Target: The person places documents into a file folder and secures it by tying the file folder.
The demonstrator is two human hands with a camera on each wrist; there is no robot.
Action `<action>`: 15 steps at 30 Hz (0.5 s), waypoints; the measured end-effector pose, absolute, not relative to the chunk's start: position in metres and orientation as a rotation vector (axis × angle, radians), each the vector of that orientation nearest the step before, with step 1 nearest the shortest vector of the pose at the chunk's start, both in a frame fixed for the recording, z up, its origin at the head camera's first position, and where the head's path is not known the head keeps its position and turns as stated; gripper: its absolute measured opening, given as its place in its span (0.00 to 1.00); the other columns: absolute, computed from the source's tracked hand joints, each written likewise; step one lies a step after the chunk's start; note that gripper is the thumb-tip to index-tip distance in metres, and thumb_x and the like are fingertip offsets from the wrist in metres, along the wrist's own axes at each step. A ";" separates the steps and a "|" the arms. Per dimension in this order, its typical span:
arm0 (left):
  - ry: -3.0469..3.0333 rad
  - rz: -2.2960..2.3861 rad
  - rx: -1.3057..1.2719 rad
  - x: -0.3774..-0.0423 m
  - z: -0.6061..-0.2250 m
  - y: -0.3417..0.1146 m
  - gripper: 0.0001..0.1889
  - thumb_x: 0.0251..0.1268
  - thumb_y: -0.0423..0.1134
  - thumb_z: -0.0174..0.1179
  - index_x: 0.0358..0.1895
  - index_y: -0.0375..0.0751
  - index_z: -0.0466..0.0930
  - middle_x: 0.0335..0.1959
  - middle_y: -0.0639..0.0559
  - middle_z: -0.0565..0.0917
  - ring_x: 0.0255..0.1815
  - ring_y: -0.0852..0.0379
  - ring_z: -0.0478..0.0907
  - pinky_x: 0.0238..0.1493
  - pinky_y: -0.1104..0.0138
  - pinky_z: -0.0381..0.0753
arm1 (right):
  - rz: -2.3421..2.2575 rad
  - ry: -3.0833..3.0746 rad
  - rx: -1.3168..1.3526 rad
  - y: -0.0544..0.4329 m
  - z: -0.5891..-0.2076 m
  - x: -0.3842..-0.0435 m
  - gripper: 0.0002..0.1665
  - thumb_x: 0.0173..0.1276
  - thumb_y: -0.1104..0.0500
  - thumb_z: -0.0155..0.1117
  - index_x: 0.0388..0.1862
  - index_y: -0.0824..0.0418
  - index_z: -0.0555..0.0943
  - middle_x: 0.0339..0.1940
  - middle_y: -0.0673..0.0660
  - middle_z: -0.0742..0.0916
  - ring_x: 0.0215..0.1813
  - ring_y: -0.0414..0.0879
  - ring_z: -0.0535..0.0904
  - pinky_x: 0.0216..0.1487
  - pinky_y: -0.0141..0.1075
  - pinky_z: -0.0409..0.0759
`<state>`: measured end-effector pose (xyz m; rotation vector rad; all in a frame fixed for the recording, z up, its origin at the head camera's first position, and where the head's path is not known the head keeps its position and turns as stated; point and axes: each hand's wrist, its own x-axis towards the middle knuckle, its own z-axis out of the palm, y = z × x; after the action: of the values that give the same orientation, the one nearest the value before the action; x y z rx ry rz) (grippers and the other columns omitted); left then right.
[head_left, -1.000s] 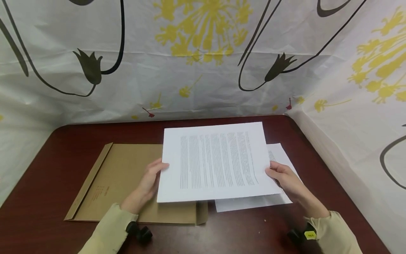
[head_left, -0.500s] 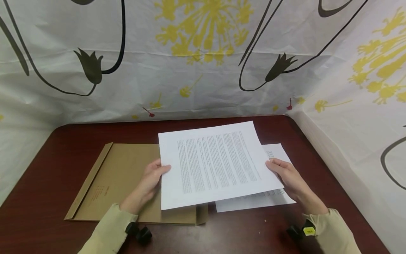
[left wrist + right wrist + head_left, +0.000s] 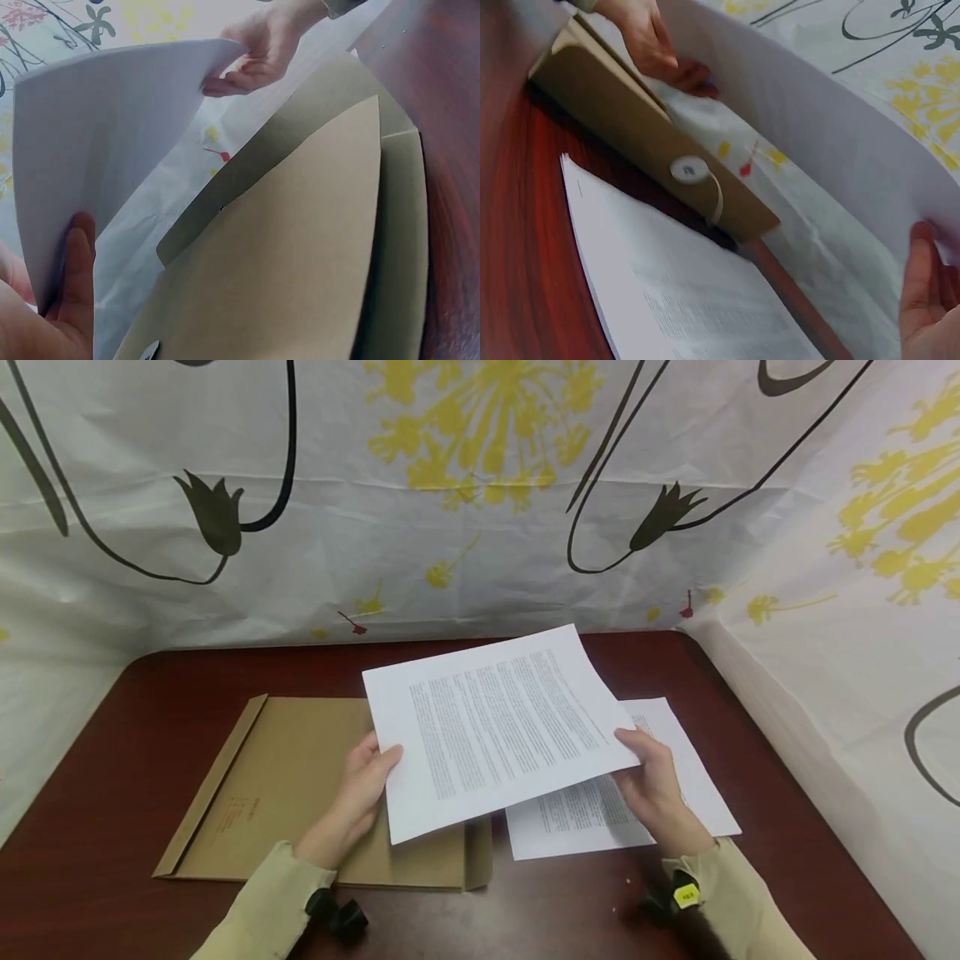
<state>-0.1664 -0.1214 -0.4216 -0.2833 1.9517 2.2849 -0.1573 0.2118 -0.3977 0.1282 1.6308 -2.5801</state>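
My two hands hold a printed paper sheet, possibly several together, tilted above the table. At its left edge my left hand pinches it, thumb on top and fingers beneath. My right hand grips the lower right corner the same way. Beneath and to the left lies a brown kraft document envelope, with small red print and partly covered by the held paper. Under my right hand rests another printed stack, stapled at a corner in the right wrist view.
The dark red table carries everything. A white patterned cloth hangs behind it and along the right side. In the right wrist view, the envelope's flap shows a round white button with a string.
The held paper has turned counterclockwise, its far edge swinging left. My right hand has moved left and slightly up, uncovering more of the stack on the table. The envelope has stayed put.
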 end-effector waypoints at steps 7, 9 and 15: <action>1.932 2.358 -0.327 -0.167 -0.421 -0.119 0.21 0.67 0.27 0.45 0.63 0.30 0.64 0.52 0.34 0.76 0.34 0.62 0.80 0.36 0.70 0.78 | -2.743 1.470 0.206 0.194 -0.401 -0.159 0.24 0.71 0.64 0.32 0.65 0.58 0.60 0.57 0.51 0.76 0.57 0.42 0.77 0.58 0.36 0.71; 1.925 2.388 -0.338 -0.167 -0.422 -0.118 0.20 0.67 0.27 0.45 0.62 0.29 0.64 0.52 0.34 0.76 0.34 0.63 0.80 0.36 0.70 0.79 | -2.791 1.387 0.213 0.191 -0.402 -0.159 0.23 0.71 0.64 0.32 0.64 0.58 0.62 0.55 0.51 0.79 0.56 0.43 0.78 0.57 0.36 0.72; 1.887 2.490 -0.341 -0.165 -0.419 -0.115 0.19 0.66 0.25 0.45 0.60 0.29 0.64 0.46 0.41 0.80 0.33 0.63 0.80 0.36 0.70 0.79 | -2.629 1.555 0.123 0.177 -0.405 -0.156 0.18 0.69 0.69 0.40 0.50 0.56 0.75 0.43 0.51 0.86 0.45 0.44 0.83 0.46 0.35 0.79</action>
<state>-0.1654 -0.1148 -0.4190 -0.3415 1.8866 2.4903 -0.1561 0.1766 -0.4047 0.1232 1.5548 -2.6286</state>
